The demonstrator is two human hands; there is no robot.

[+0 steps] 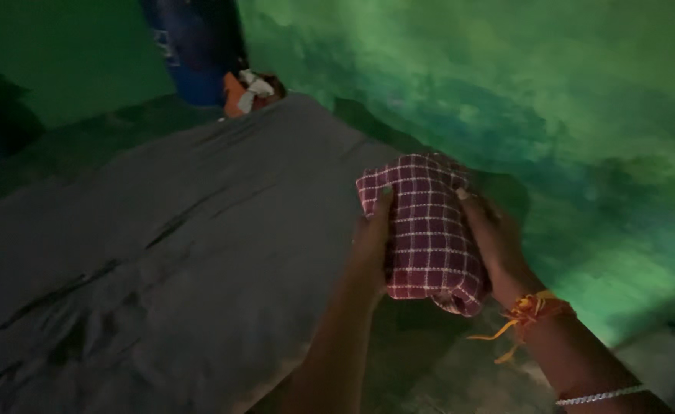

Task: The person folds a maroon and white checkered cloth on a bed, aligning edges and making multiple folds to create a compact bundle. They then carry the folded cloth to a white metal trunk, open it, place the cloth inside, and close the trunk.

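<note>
Head view, dim room. Folded checked cloth (428, 230) — maroon with white grid lines — held up between both hands above edge of grey bedding (161, 230), beside green wall (506, 92). Left hand (370, 249) closed on cloth's left side, thumb laid over top fold; right hand (494, 241) pressed flat along right side, fingers gripping; likely clamped from both sides to keep folds from opening. Orange thread (525, 314) tied at right wrist, thin silver bangle (602, 395) further up forearm. Far end of bedding: blue upright object (196, 46), kind unclear, with small orange-and-white bundle (247, 92) at its foot. No readable labels or signs.
</note>
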